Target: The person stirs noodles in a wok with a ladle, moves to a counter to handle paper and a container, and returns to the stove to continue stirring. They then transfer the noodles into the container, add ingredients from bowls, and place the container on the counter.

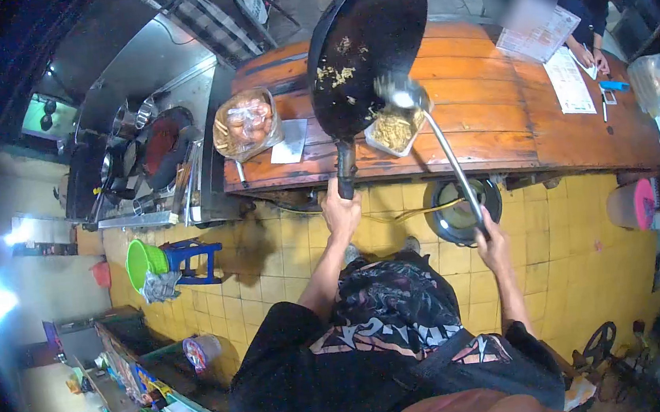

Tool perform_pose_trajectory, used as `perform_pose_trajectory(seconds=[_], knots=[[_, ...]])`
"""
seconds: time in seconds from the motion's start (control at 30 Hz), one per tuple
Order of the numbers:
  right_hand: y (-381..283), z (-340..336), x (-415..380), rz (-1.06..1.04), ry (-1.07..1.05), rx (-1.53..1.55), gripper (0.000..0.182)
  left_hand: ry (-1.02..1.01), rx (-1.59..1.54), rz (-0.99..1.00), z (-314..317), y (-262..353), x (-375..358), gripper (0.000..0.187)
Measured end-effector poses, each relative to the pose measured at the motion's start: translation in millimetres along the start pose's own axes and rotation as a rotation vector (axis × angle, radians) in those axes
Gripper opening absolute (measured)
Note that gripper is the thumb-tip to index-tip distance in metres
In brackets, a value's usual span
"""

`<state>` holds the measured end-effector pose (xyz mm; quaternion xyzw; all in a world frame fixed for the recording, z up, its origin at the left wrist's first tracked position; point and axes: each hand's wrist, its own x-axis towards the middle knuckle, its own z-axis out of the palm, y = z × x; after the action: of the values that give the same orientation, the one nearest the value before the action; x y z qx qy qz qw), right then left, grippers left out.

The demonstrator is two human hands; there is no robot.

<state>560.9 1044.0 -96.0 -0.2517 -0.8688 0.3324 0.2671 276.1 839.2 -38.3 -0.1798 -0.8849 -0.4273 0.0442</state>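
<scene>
My left hand is closed around the handle of a black wok, which is tilted up on its side above the wooden table. Bits of yellowish food cling to the wok's inner surface. In my right hand is the long metal handle of a ladle; its bowl, blurred by motion, is at the wok's lower right edge. Under the ladle and beside the wok, a clear plastic container on the table holds yellowish food that looks like noodles or rice.
On the wooden table are a plastic-wrapped tub of eggs and white paper. Across the table a person's hands are by papers. A stove stands left; a black basin and blue stool are on the floor.
</scene>
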Motion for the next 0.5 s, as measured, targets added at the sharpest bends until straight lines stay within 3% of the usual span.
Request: perform_pose_trajectory(seconds=[0.03,0.07,0.1,0.2,0.3,0.4,0.47,0.5], knots=[[-14.4,18.3,16.3,0.13,-0.016,0.228,0.06,-0.017,-0.028,0.004,-0.9,0.2,-1.0,0.026],[-28.9,38.3,33.6,-0.021,0.088,0.145,0.062,-0.036,-0.055,0.008,-2.6,0.0,-2.1,0.026],[-55.5,45.3,48.4,0.172,-0.036,0.238,0.065,-0.03,-0.056,0.003,-5.9,3.5,-3.1,0.026],[-55.4,80.1,70.2,-0.033,0.076,0.304,0.066,-0.101,-0.117,-0.013,-12.6,14.4,-7.2,0.025],[-3.3,48.2,59.5,-0.17,-0.101,0.044,0.066,-0.095,-0.043,0.031,-10.1,11.3,-7.0,0.025],[47.9,10.8,25.6,-0.194,-0.131,-0.173,0.066,-0.131,-0.085,-0.06,-10.9,9.8,-1.3,0.026],[55.0,-3.3,8.1,-0.017,-0.182,-0.329,0.063,-0.144,-0.148,-0.081,-16.4,9.3,-3.4,0.025],[50.6,-1.4,10.1,0.014,-0.155,-0.211,0.064,-0.135,-0.152,-0.08,-17.6,6.9,-0.9,0.025]])
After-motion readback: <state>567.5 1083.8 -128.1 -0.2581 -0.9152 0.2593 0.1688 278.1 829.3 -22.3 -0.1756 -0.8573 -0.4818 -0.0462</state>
